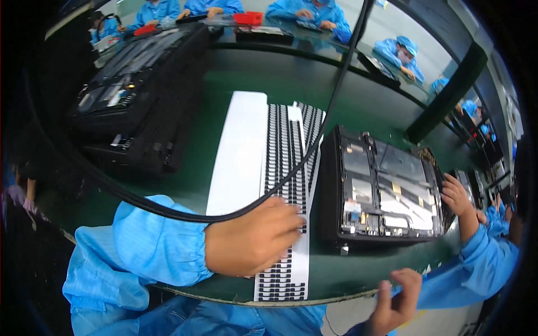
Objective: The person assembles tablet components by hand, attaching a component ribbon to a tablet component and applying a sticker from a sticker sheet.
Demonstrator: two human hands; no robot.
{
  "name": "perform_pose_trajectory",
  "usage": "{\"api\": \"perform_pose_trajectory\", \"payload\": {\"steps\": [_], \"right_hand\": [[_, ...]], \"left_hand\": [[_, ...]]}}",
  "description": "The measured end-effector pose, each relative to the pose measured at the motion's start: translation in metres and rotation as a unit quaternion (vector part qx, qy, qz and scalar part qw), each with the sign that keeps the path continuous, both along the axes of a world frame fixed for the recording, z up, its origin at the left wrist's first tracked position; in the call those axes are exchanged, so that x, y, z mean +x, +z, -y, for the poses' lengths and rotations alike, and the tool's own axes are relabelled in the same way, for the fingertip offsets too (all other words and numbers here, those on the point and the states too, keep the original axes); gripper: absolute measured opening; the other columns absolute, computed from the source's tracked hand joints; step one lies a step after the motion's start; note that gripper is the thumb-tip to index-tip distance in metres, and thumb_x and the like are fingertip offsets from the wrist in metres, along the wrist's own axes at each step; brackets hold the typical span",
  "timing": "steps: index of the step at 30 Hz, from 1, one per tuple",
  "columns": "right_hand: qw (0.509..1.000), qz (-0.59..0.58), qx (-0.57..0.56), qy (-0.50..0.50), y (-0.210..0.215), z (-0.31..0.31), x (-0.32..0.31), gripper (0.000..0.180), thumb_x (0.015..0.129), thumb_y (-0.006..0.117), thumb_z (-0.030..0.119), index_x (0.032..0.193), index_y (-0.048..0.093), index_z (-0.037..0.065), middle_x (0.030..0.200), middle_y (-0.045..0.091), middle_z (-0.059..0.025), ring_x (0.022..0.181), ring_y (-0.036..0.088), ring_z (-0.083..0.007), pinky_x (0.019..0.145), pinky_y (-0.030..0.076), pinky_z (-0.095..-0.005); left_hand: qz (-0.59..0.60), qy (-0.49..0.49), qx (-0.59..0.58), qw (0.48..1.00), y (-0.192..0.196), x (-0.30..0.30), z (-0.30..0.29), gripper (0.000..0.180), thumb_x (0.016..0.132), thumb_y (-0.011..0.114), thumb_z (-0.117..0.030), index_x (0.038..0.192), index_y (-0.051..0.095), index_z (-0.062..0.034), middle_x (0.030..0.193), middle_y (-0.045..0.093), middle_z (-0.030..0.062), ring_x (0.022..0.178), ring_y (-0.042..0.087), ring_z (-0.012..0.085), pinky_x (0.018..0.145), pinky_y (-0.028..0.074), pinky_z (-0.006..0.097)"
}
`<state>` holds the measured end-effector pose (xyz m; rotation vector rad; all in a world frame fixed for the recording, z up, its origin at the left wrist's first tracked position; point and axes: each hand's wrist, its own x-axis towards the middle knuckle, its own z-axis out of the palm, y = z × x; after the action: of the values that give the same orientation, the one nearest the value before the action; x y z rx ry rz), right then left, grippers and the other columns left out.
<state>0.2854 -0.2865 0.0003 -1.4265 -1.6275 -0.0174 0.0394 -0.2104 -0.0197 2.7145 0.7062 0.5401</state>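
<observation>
My left hand (pixel 255 238) reaches over the sheets of small dark adhesive pads (pixel 283 280), its fingers bent down toward them. Motion blurs the fingertips, and I cannot make out anything between them. A blank white sheet (pixel 238 151) lies left of the padded sheets, which overlap one another. Low at the right, off the table's front edge, my right hand (pixel 397 302) has thumb and fingers apart, with nothing visible in it. Right of the sheets is a black tray (pixel 330 207) holding an opened electronic device (pixel 392 190) with silvery panels and a small circuit board.
Stacked black trays (pixel 162 106) with device parts stand on the left. A thick black cable (pixel 168 210) loops across the view. At the right, a co-worker's hand (pixel 457 193) is at the tray's edge. People in blue work behind, near a red bin (pixel 248 19).
</observation>
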Motion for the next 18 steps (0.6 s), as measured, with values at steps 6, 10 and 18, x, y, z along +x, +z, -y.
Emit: {"api": "perform_pose_trajectory", "payload": {"steps": [6,10,18], "right_hand": [[0.97,0.068,-0.153,0.174,-0.009,0.016,-0.057,0.011,0.066,0.061,0.0,0.075,0.056,0.0,0.068,0.051,-0.012,0.06,0.053,-0.0256,0.053,0.042,-0.0319],[0.973,0.09,-0.142,0.158,-0.02,0.012,-0.065,0.009,0.066,0.06,0.001,0.072,0.054,0.001,0.066,0.049,-0.0125,0.059,0.051,-0.0287,0.053,0.042,-0.0352],[0.969,0.104,-0.158,0.159,-0.023,0.008,-0.064,0.013,0.067,0.061,0.004,0.066,0.048,0.002,0.064,0.045,-0.0128,0.057,0.048,-0.0297,0.051,0.04,-0.0368]], "left_hand": [[-0.001,-0.079,0.026,0.997,-0.005,0.003,0.021,0.037,0.076,0.056,-0.027,0.102,0.052,-0.0008,0.104,0.051,0.0157,0.101,0.048,0.0315,0.084,0.038,0.043],[-0.032,-0.054,0.039,0.997,-0.01,0.002,0.019,0.037,0.076,0.056,-0.03,0.101,0.053,-0.003,0.104,0.052,0.0144,0.1,0.049,0.0306,0.084,0.038,0.043],[-0.001,-0.053,0.055,0.997,-0.013,0.005,0.02,0.036,0.076,0.055,-0.031,0.097,0.054,-0.0012,0.1,0.051,0.0149,0.099,0.048,0.0307,0.086,0.036,0.043]]}}
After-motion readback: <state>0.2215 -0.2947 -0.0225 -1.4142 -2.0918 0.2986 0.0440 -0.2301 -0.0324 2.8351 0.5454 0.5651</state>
